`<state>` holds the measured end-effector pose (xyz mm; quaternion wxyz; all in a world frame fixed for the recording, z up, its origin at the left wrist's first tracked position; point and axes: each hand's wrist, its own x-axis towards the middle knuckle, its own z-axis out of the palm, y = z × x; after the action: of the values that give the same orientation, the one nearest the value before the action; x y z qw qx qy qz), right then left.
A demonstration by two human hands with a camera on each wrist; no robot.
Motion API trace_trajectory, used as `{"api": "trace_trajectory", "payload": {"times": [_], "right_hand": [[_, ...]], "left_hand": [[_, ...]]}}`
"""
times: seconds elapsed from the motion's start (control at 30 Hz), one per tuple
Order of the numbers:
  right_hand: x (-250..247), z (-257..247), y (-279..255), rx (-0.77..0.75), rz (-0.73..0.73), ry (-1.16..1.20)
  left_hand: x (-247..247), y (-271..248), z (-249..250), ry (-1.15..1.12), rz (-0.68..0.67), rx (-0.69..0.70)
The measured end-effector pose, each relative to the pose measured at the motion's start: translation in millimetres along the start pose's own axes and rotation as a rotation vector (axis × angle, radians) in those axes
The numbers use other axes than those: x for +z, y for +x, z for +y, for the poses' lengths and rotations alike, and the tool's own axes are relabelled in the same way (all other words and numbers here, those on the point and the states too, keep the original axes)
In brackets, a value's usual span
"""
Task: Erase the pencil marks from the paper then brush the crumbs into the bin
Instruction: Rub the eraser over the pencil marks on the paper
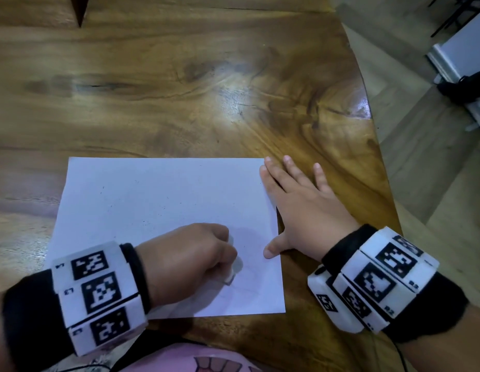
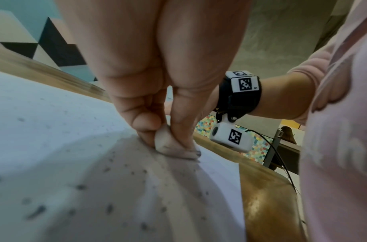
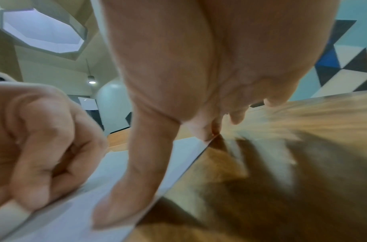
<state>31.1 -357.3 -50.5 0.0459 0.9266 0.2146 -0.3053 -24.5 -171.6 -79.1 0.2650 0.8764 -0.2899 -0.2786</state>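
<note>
Rubbing with the eraser (image 2: 168, 144), pinched in the left hand (image 1: 185, 256), low in the frame on the paper (image 1: 158, 210). Right hand (image 1: 300, 208) flat, pressing the paper's right edge on the counter (image 1: 180, 89). Best to rub softly, keep holding firm. No bin seen.

there is one sheet of paper (image 1: 163, 210) on one wooden table (image 1: 180, 89). one eraser (image 2: 168, 144) is in view, and two hands: one left hand (image 1: 188, 253) and one right hand (image 1: 306, 210). the dark crumbs (image 2: 108, 208) on the sheet are many, maybe several dozen, too blurred to count exactly.
</note>
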Motion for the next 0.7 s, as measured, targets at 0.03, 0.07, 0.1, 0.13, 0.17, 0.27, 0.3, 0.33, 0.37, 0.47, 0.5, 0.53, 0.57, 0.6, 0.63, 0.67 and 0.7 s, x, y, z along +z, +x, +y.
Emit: {"api": "trace_trajectory", "payload": {"times": [0.03,0.07,0.1,0.13,0.17,0.27,0.3,0.33,0.37,0.47,0.5,0.53,0.57,0.6,0.63,0.67,0.7], "right_hand": [[1.2,-1.3,-2.9,-0.009,0.013,-0.014],[3.2,-2.6,-6.2,-0.019,0.021,-0.029],[5.7,-3.9,-9.4,-0.026,0.020,-0.038],[8.2,-4.9,-12.2,-0.027,0.009,-0.039],[10.3,-5.7,-14.2,-0.024,-0.004,-0.034],[13.4,-6.5,-15.0,-0.018,-0.007,-0.030],[13.6,-6.4,-14.6,-0.018,-0.005,-0.029],[13.6,-6.1,-14.6,-0.016,-0.006,-0.024],[13.9,-6.0,-14.5,-0.015,-0.007,-0.019],[15.3,-5.1,-14.5,-0.019,-0.006,-0.018],[15.6,-5.0,-14.4,-0.021,-0.003,-0.016],[15.7,-4.9,-14.6,-0.022,0.000,-0.013],[15.4,-4.7,-14.6,-0.022,0.002,-0.010],[15.1,-4.7,-15.0,-0.023,0.000,-0.007],[15.2,-4.6,-15.4,-0.024,-0.005,-0.004],[15.0,-4.6,-15.4,-0.026,-0.007,-0.002],[15.2,-4.7,-15.4,-0.028,-0.008,0.000]], "left_hand": [[-3.2,-2.2,2.8,-0.001,0.019,-0.016],[-6.0,-2.2,3.4,0.010,0.026,-0.016],[-8.3,-1.7,5.1,0.008,0.042,0.013],[-11.0,1.1,5.9,0.037,0.014,0.018],[-16.9,5.8,9.1,0.068,-0.035,-0.004],[-29.3,30.0,15.6,0.110,0.057,0.001],[-32.9,39.3,18.7,0.120,0.112,-0.013],[-34.4,48.2,21.2,0.128,0.166,-0.024],[-34.8,54.6,24.0,0.127,0.185,-0.047],[-26.8,56.1,26.1,0.126,0.189,-0.047],[-23.2,49.7,24.5,0.108,0.180,-0.025],[-18.8,41.4,22.7,0.096,0.160,0.016],[-16.2,32.0,22.1,0.094,0.103,0.049],[-14.3,24.2,20.7,0.096,0.033,0.072],[-13.4,19.1,18.0,0.091,-0.051,0.074],[-15.0,17.8,15.8,0.076,-0.101,0.071],[-18.4,20.7,14.7,0.076,-0.115,0.059]]}}
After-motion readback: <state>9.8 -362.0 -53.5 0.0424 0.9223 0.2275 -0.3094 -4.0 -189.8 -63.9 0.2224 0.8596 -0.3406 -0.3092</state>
